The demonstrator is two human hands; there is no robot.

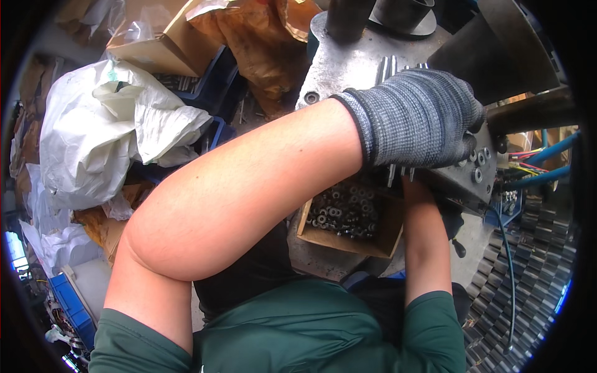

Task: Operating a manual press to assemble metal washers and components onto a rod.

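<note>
"Where do the metal rods [385, 69] lie from the left hand [423, 118]?"

"Beneath it and toward its wrist side, on the counter [342, 59]. Bright ends show beyond the hand and more poke out on its near side. Their long axis runs roughly away from the person's body, across the line of the left forearm [261, 180]. (Whether far and near ends belong to the same rods cannot be told; the glove hides the middle.)"

"Which hand is nearer?"

"The left is right over them. The right forearm [426, 230] rises close by and passes out of sight under it, so the right hand is hidden and the state of its fingers cannot be told."

"And the left fingers [476, 117]?"

"They bend downward at the glove's right edge; whether they grip anything cannot be told."

"What are the surfaces like?"

"The glove is ribbed grey knit with a dark cuff. The rods are slim, straight and shiny; the counter is scuffed grey metal. Small metal rings [477, 176] sit on its right part, round and holed. Nearer the body, a brown open-topped box [348, 244] holds a loose heap of similar little parts. Off to the left slumps a wrinkled white sack [87, 137]."
</note>
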